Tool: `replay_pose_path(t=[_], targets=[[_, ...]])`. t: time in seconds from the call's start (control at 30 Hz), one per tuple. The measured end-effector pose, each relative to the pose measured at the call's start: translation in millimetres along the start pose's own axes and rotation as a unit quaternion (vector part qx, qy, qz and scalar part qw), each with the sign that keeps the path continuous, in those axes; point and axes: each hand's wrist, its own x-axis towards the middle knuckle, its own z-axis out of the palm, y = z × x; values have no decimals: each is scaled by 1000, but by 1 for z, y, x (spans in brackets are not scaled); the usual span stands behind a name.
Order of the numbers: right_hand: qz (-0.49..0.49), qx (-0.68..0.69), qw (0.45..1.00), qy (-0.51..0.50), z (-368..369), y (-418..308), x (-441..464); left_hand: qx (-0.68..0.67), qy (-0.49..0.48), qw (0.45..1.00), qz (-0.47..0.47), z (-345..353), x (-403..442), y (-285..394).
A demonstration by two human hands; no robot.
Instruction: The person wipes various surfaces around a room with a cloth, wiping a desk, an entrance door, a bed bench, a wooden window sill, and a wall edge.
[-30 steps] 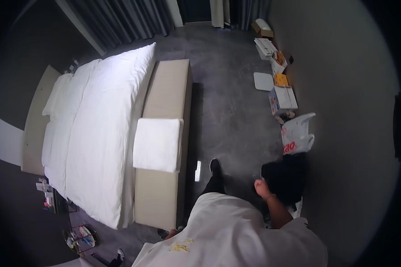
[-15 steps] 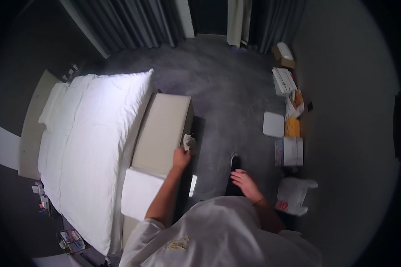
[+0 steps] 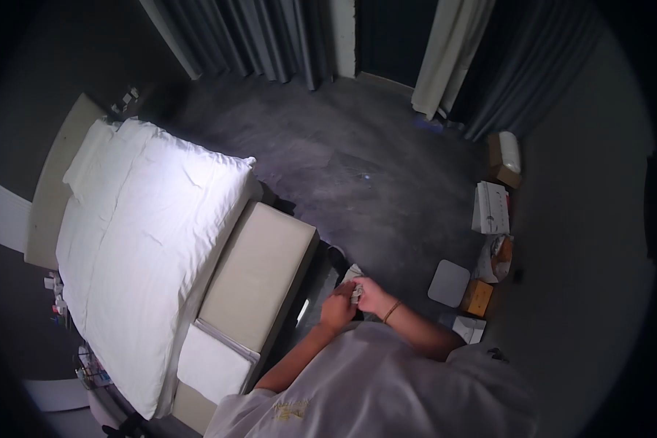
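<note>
1 wide bed under a white fabric quilt on the left, beige headboard at the left end, probably so as to leave a walkway on the right. Along the foot, a long beige upholstered box-shaped bench, parallel to the bed's edge, likely for sitting or setting things down. On its near part, a folded white rectangle of fabric, lying flat, apparently for a stable rest. Along the right wall, an open brown cardboard box at the far end, then nearer, a white flat panel with rounded corners, and just right of it a small orange box, presumably lined up there out of the way.

Near the middle, right of the bench, left hand and right hand close together, fingers bent inward. Between them, a small pale crumpled piece of thin material, clamped by both, 1 end sticking out on the far side. Little gap in either grip; exact fingertip contact partly hidden. Held 2-handed probably for control of something limp. Cannot tell whether cloth or paper.
</note>
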Motion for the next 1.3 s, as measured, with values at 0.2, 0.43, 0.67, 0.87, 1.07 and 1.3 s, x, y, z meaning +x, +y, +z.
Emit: replay_pose_path(t=[0.2,0.43,0.67,0.87,1.07,1.3], targets=[[-44,-54,995,73,5,-97,91,-195,-77,977,-35,-21,108,-48],[-32,-522,815,250,2,-225,181,-12,180,909,-376,4,144,-248],[2,-617,773,145,-38,-221,360,194,253,846,-428,-24,202,-360],[-63,-567,821,20,-82,-112,451,265,288,757,-523,24,236,-405],[-49,-565,823,-31,-32,-72,468,272,293,774,-491,26,230,-405],[6,-627,776,-69,53,-48,627,280,309,770,-483,27,233,-404]])
